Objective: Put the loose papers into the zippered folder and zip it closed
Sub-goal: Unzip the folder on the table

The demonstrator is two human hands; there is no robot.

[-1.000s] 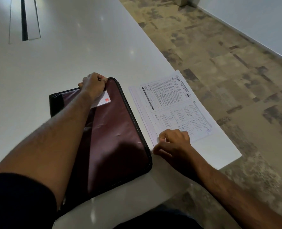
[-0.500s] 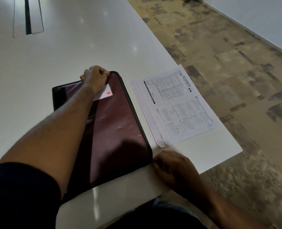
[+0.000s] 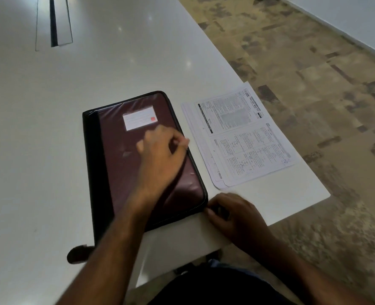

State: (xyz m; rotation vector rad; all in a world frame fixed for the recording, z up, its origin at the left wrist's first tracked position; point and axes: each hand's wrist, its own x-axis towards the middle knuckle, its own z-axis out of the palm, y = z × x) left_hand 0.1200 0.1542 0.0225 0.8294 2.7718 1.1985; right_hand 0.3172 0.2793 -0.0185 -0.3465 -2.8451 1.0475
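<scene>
Maroon folder (image 3: 120, 164), white label (image 3: 139, 118), writing apparently too blurred.

Head-worn view, angled down, table (image 3: 94, 84) close

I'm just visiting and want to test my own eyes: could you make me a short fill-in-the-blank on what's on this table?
1. The papers lie on the table to the ____ of the folder.
2. The folder's cover is maroon with a ____ label near its far end.
3. The right hand is at the folder's near ____ corner.
4. The left hand is over the folder's ____.

Missing words: right; white; right; cover
</scene>
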